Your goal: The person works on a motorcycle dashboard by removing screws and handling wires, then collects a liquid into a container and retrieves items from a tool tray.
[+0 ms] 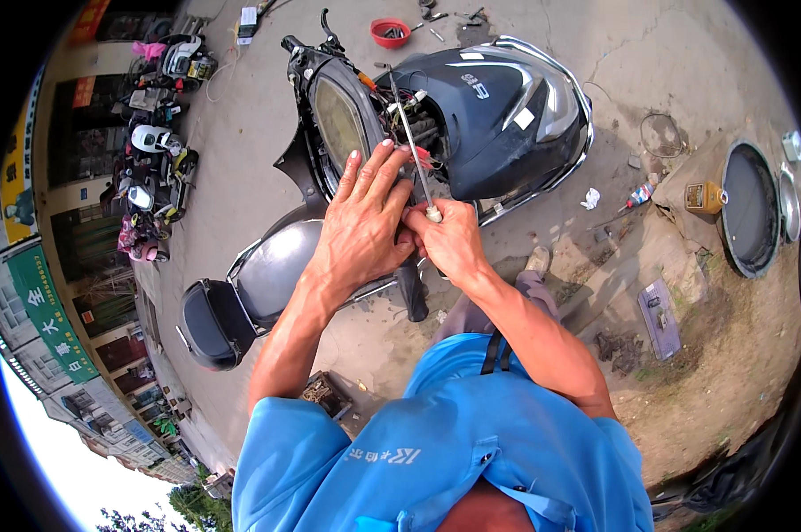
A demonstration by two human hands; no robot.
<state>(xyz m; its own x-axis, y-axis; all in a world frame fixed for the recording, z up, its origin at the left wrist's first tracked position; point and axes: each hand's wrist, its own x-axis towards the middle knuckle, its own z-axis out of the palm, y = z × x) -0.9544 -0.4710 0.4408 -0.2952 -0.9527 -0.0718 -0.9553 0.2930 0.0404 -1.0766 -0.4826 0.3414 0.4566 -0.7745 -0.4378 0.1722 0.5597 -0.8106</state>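
A dark electric scooter (498, 124) stands with its front opened, showing wires (414, 124) and a red part beside the dashboard (334, 115). My left hand (356, 213) lies over the lower edge of the dashboard, fingers stretched out and slightly apart, its thumb near my right hand. My right hand (449, 239) is closed round the pale lower end of a long, thin metal rod (411, 137), which slants up across the opening. What is under my left palm is hidden. The seat (272, 262) and black rear box (214, 324) are at the lower left.
A red bowl (390, 33) with small parts and loose tools lie beyond the scooter. Parked scooters (157, 151) line the shopfronts on the left. At the right are a large dark basin (746, 213), yellow jug (702, 199), bottle (640, 195) and purple tray (658, 319). A small crate (325, 395) sits below.
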